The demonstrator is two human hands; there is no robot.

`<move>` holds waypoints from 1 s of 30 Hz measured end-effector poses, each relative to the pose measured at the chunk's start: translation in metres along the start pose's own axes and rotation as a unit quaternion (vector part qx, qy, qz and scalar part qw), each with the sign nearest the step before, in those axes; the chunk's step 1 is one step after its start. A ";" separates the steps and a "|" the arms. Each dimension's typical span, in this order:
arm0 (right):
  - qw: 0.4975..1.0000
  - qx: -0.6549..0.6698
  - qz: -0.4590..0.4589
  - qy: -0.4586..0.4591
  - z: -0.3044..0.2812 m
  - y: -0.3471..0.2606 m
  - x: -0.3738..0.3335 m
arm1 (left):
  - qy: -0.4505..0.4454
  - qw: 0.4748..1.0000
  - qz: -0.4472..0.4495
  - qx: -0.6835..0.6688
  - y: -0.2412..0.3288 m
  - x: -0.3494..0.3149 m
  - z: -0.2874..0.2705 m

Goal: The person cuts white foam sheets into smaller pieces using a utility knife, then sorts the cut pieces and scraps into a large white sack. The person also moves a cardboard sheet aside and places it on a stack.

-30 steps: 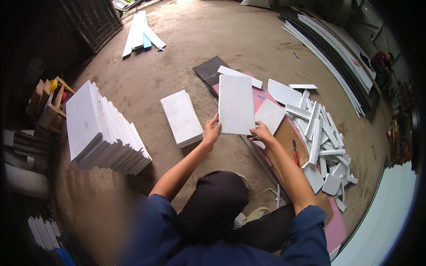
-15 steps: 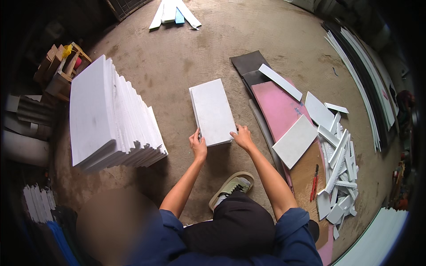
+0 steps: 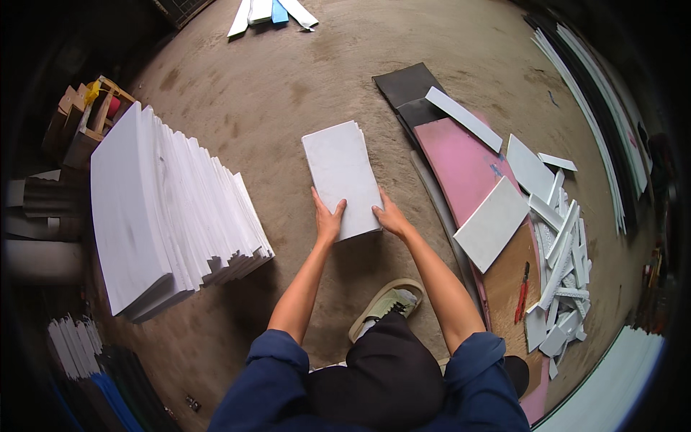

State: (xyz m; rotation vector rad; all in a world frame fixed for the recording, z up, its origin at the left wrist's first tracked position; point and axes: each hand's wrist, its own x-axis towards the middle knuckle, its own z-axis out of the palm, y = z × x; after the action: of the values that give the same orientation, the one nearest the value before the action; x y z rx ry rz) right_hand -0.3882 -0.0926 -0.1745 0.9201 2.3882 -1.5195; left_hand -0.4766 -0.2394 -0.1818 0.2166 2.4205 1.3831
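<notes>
In front of me a short stack of white rectangular boards (image 3: 341, 169) stands on the floor, its edges slightly uneven. My left hand (image 3: 328, 217) clasps its left side near the close end, thumb lying on the top board and fingers down along the edge. At the opposite side, my right hand (image 3: 391, 216) presses against the edges, with its thumb at the top rim. Both hands are closed on the stack from either side; the fingertips underneath are hidden. A much taller stack of larger white boards (image 3: 129, 216) rises to the left.
On the right lie a pink sheet (image 3: 461, 155), a loose white board (image 3: 492, 223), a red utility knife (image 3: 522, 291) on a brown board (image 3: 507, 309), and a heap of white offcuts (image 3: 565, 273). Long strips (image 3: 273, 10) lie far ahead. A wooden crate (image 3: 90, 129) stands far left.
My left thumb has moved onto the top board, and both hands now grip farther along the stack's sides. The stack's upper boards look shifted slightly. The view has tilted a little.
</notes>
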 end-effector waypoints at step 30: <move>0.844 -0.261 0.233 0.407 -0.177 0.263 -0.322 | -0.229 0.878 0.219 0.358 0.123 -0.162 0.240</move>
State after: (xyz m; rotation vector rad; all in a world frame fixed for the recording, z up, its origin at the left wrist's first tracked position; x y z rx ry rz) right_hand 0.0517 0.0059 -0.1491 2.0598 2.5083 -0.2474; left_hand -0.2423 -0.0315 -0.1525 1.1851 2.4083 0.3980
